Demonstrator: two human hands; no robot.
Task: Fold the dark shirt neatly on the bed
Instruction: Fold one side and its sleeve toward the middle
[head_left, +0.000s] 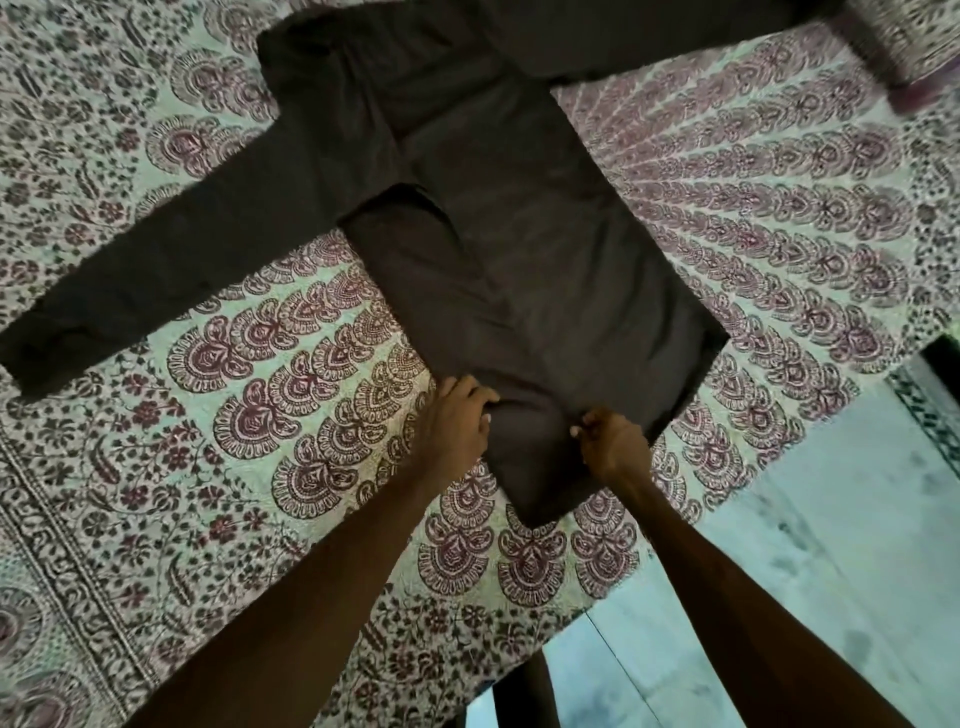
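The dark shirt (498, 234) lies spread flat on the patterned bed cover (249, 415), its body running from the top of the view down toward me. One long sleeve stretches out to the left edge, the other to the upper right. My left hand (457, 421) grips the shirt's near hem at its left side, fingers curled over the cloth. My right hand (610, 439) pinches the same hem a little to the right. The hem bunches slightly between the two hands, and a loose corner of cloth hangs below them.
The bed's near edge runs diagonally at the lower right, with pale tiled floor (831, 519) beyond it. A patterned pillow or bolster (914, 41) lies at the top right corner. Bed cover shows on both sides of the shirt.
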